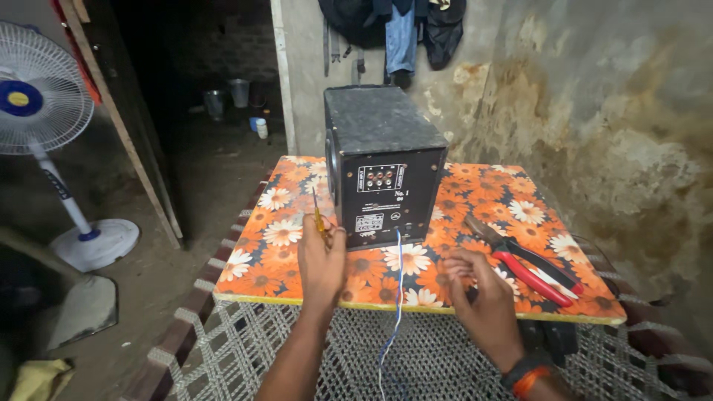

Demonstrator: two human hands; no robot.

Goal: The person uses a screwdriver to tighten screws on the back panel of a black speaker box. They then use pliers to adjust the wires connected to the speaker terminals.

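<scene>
A black speaker box [380,160] stands on a board with an orange flower print [490,193], its back panel with sockets facing me. My left hand [321,261] grips a small yellow-handled screwdriver [317,214], its tip pointing up beside the box's lower left corner. My right hand [479,286] rests with curled fingers on the board, to the right of a thin blue-and-white wire [397,297] that hangs from the back panel. Whether it pinches anything is hidden. Red-handled pliers [527,263] lie just right of that hand.
The board lies on a woven rope cot [245,349]. A white pedestal fan [44,104] stands on the floor at the left. A stained wall [609,111] rises close on the right, with clothes hanging at the top. A dark doorway with metal pots opens behind.
</scene>
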